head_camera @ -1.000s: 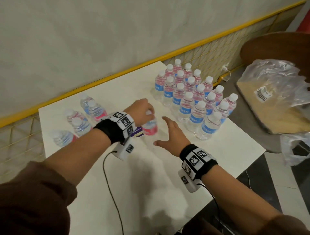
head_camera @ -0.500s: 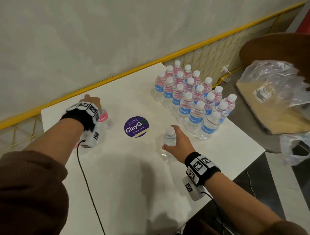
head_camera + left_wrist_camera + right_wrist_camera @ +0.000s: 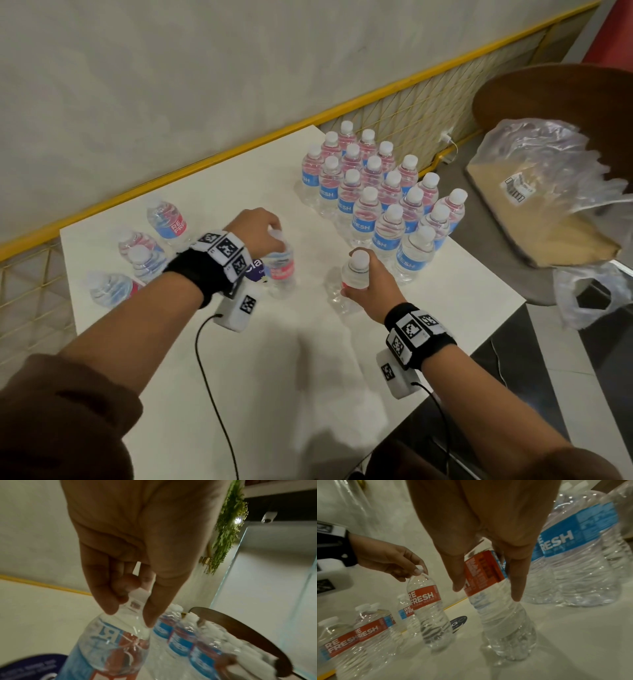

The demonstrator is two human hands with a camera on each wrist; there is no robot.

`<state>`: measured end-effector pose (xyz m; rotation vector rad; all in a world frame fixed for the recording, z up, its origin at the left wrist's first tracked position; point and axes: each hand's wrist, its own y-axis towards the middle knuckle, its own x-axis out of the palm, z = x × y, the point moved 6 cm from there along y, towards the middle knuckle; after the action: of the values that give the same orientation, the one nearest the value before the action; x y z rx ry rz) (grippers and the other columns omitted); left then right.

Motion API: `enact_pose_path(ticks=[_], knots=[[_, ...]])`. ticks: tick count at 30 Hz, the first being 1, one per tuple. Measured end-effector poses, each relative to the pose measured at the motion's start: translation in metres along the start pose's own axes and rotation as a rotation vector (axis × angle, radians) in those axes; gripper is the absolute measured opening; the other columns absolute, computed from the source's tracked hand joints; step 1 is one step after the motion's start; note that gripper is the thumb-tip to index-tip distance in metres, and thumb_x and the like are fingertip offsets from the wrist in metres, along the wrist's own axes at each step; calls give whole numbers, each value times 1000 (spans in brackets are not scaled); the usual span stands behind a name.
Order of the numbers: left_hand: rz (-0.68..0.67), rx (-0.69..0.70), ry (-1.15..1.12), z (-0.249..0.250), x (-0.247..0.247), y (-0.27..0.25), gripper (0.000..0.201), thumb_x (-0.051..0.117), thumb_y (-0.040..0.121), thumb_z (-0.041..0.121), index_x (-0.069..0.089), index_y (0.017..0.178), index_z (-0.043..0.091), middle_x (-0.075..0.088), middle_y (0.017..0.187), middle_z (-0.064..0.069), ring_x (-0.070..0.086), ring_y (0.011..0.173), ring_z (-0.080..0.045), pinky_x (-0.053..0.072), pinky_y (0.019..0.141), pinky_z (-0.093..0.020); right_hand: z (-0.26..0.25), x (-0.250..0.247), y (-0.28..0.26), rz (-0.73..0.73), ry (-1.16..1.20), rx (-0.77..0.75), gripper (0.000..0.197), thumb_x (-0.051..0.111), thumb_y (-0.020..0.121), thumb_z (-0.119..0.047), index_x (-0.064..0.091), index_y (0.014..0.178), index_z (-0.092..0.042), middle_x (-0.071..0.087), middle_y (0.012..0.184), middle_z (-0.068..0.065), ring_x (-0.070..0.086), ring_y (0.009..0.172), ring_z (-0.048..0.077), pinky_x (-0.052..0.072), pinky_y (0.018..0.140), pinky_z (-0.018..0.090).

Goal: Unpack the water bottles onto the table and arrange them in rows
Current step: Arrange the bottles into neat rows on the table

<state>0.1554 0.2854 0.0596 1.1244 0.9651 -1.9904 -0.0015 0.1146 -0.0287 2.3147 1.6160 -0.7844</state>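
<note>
A: We have a water bottle in each hand. Our left hand (image 3: 255, 231) pinches the cap of one bottle (image 3: 281, 270) with curled fingertips (image 3: 150, 616), carrying it by the top over the purple sticker (image 3: 255, 269) in the middle of the white table (image 3: 274, 377).

B: And the right hand (image 3: 368, 284)?

A: It wraps around the shoulder of the second bottle (image 3: 352, 277), with fingers (image 3: 518, 582) reaching down past the red label. That bottle looks upright with its base on or just above the table; we cannot tell which.

B: Why the different holds?

A: We judge the cap pinch suits a quick lift from above, while the body grip steadies a bottle as it is stood down.

B: Where do the rest stand?

A: A tight block of bottles (image 3: 380, 195) stands in rows at the table's far right, near the wire fence (image 3: 404, 116). Four loose bottles (image 3: 137, 253) wait at the far left, near the yellow rail. The right-hand bottle sits just beside the block's near corner, so we take it as the next one to join a row.

B: And the packaging?

A: A clear plastic wrap with cardboard (image 3: 548, 192) lies on the round wooden table to our right.
</note>
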Motion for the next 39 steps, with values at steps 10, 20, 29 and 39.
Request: enact_pose_path(ticks=[10, 20, 29, 39], knots=[[-192, 376, 23, 64, 40, -9, 43, 51, 81, -3, 67, 111, 24, 49, 109, -1, 52, 85, -17, 40, 78, -23, -4, -10, 1, -10, -37, -4, 53, 72, 77, -18, 43, 121, -21, 57, 109, -1, 55, 98, 17, 40, 84, 25], [-84, 241, 118, 63, 43, -9, 25, 65, 84, 36, 66, 97, 15, 61, 90, -4, 56, 82, -20, 40, 70, -27, -3, -9, 0, -6, -31, -6, 56, 73, 75, -15, 43, 122, -20, 56, 110, -1, 54, 99, 17, 39, 84, 25], [-62, 242, 230, 75, 51, -15, 52, 55, 87, 50, 46, 133, 29, 51, 123, -2, 54, 112, -25, 42, 84, -33, -7, -11, -1, 2, -48, 5, 56, 73, 76, -14, 43, 123, -19, 55, 108, -3, 53, 97, 15, 38, 82, 24], [-7, 237, 215, 52, 12, 37, 24, 56, 90, 20, 65, 105, 3, 48, 95, -13, 56, 99, -35, 42, 78, -35, -8, -13, -6, -1, -2, 6, 58, 74, 75, -15, 42, 123, -23, 54, 111, -3, 52, 100, 17, 40, 87, 26]])
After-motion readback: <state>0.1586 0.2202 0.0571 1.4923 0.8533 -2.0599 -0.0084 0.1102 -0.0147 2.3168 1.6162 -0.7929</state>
